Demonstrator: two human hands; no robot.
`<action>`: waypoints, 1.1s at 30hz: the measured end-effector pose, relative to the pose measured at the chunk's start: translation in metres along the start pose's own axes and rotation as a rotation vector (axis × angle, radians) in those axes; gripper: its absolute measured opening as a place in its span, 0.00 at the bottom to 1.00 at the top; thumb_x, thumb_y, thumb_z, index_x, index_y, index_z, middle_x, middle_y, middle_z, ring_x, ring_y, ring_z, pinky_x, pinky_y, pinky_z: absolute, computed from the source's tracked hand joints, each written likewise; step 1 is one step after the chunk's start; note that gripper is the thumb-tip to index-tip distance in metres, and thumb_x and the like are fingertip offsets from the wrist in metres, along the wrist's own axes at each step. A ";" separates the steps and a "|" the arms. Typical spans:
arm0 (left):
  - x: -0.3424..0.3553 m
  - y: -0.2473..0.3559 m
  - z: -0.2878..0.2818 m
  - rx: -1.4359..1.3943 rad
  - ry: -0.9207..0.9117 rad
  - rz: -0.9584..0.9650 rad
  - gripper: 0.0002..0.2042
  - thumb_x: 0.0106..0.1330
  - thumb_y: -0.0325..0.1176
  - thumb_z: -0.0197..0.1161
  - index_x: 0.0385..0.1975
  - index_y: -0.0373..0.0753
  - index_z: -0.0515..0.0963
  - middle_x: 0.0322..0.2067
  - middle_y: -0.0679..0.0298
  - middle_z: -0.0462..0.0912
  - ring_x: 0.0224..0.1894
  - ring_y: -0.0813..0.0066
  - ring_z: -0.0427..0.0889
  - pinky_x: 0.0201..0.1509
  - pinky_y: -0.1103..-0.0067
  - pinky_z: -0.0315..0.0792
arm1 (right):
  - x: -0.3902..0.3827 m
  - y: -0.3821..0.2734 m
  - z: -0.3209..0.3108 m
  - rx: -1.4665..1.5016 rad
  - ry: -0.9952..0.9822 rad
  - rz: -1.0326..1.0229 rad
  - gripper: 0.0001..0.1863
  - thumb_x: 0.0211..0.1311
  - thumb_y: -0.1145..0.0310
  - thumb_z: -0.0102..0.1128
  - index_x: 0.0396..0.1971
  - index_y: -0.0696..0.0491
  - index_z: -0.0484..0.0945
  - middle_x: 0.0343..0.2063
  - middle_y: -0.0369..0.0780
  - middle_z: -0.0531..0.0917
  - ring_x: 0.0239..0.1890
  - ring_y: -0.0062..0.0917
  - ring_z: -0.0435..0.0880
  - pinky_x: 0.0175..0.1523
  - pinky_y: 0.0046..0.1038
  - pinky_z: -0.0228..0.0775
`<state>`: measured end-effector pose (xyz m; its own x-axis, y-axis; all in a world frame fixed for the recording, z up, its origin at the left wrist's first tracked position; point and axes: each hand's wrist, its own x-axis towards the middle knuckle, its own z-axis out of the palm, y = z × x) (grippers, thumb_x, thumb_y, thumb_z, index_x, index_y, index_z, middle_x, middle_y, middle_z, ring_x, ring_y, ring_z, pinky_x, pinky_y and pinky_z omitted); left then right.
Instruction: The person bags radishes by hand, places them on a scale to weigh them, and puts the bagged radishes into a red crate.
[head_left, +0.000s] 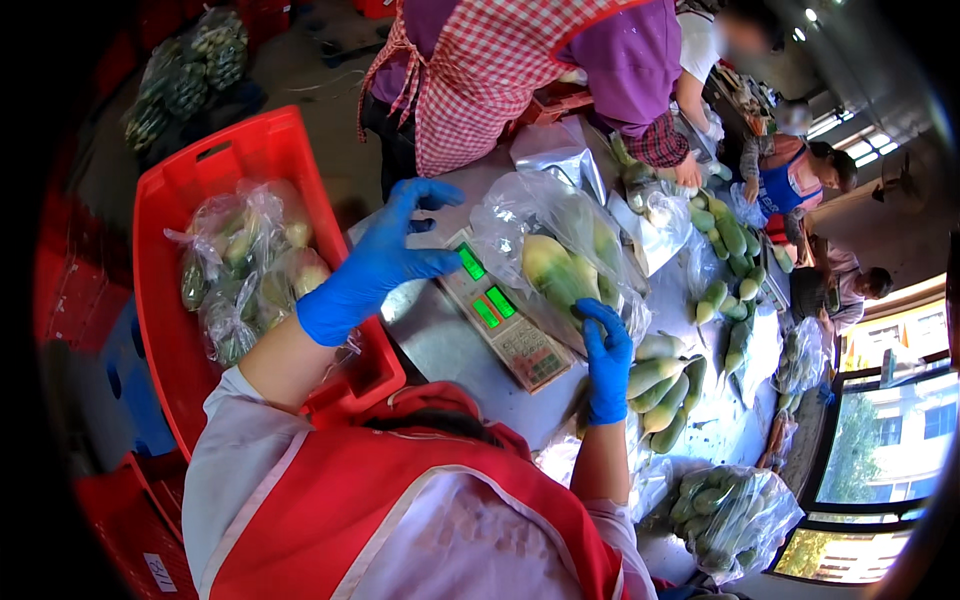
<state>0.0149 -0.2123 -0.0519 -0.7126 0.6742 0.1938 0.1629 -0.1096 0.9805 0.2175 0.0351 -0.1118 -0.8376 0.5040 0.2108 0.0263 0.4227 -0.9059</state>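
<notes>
A clear plastic bag [500, 215] of large green-and-white radishes [548, 268] rests on the weighing scale, whose display lights green and red. My left hand [395, 245], in a blue glove, is raised left of the scale [522, 350], its fingers spread and curved around nothing. Close against the bag's near right side is my right hand [608, 365], also blue-gloved. Its fingers are apart and point up, apparently touching the plastic. Loose radishes [655, 385] lie on the metal table just right of that hand.
On my left stands a red crate [160, 260] with several bagged radishes [245, 250]. Across the table a person in a checked apron [490, 80] works near silvery packaging [565, 150]. More radishes [735, 235] and a full bag [730, 515] lie to the right, with other people beyond.
</notes>
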 end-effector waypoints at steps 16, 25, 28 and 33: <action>0.062 -0.004 0.064 -0.459 -0.268 -0.056 0.10 0.64 0.32 0.52 0.33 0.32 0.77 0.37 0.61 0.79 0.44 0.74 0.74 0.55 0.77 0.62 | 0.134 0.130 -0.043 -0.840 -0.015 0.165 0.27 0.45 0.58 0.60 0.47 0.56 0.72 0.40 0.53 0.77 0.44 0.44 0.76 0.49 0.35 0.67; 0.069 -0.005 0.060 -0.510 -0.265 -0.049 0.10 0.64 0.31 0.51 0.31 0.32 0.76 0.36 0.60 0.79 0.45 0.72 0.74 0.56 0.77 0.62 | 0.099 0.096 -0.059 -0.683 -0.118 0.391 0.28 0.44 0.54 0.62 0.44 0.54 0.75 0.35 0.48 0.81 0.36 0.35 0.80 0.42 0.33 0.69; 0.072 -0.009 0.069 -0.536 -0.301 -0.048 0.10 0.64 0.32 0.51 0.31 0.32 0.76 0.35 0.60 0.79 0.44 0.72 0.74 0.55 0.78 0.62 | 0.096 0.059 -0.056 -0.551 -0.128 0.443 0.26 0.46 0.54 0.61 0.43 0.56 0.76 0.31 0.44 0.82 0.30 0.27 0.81 0.35 0.28 0.70; 0.075 0.000 0.083 -0.568 -0.347 -0.073 0.11 0.64 0.33 0.51 0.31 0.31 0.76 0.34 0.61 0.78 0.43 0.73 0.74 0.54 0.78 0.63 | 0.117 0.066 -0.074 -0.182 0.140 0.513 0.21 0.49 0.62 0.60 0.43 0.57 0.77 0.30 0.41 0.81 0.28 0.24 0.80 0.26 0.22 0.71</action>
<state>0.0176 -0.1009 -0.0403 -0.4321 0.8798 0.1982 -0.3290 -0.3585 0.8736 0.1615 0.1781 -0.1198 -0.6120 0.7696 -0.1823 0.5159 0.2138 -0.8295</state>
